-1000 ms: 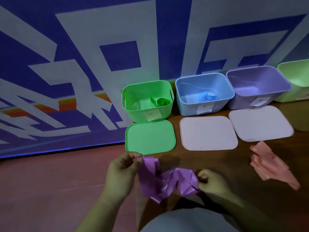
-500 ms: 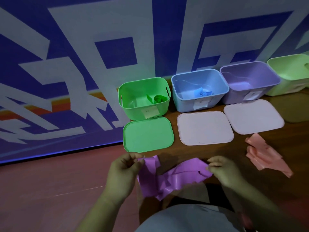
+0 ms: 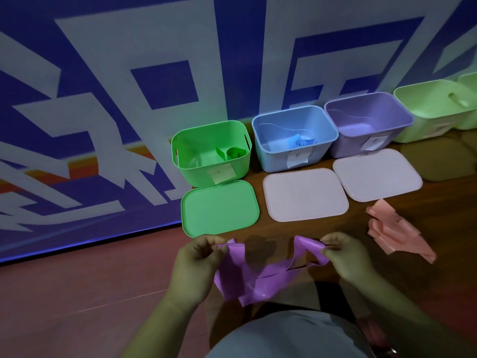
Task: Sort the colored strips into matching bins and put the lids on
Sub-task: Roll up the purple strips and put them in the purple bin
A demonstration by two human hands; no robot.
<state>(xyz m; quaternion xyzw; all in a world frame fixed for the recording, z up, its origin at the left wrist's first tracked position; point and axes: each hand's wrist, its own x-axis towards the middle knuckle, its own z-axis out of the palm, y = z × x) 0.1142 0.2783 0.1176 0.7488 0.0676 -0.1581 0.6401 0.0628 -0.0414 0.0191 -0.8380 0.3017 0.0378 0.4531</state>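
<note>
Purple strip (image 3: 258,277) is held low at centre frame, its ends pinched tightly between the curled fingers and thumbs of the left hand (image 3: 196,270) and right hand (image 3: 346,257). Above it, three open bins are counted: green bin (image 3: 211,151), blue bin (image 3: 294,133), purple bin (image 3: 366,120). Three lids are laid before them: one green lid (image 3: 219,208) and two whitish lids (image 3: 305,195) (image 3: 376,174). One crumpled pink strip (image 3: 397,228) is seen at right.

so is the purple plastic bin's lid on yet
No, the purple plastic bin stands open, with a pale flat lid lying in front of it.
</note>
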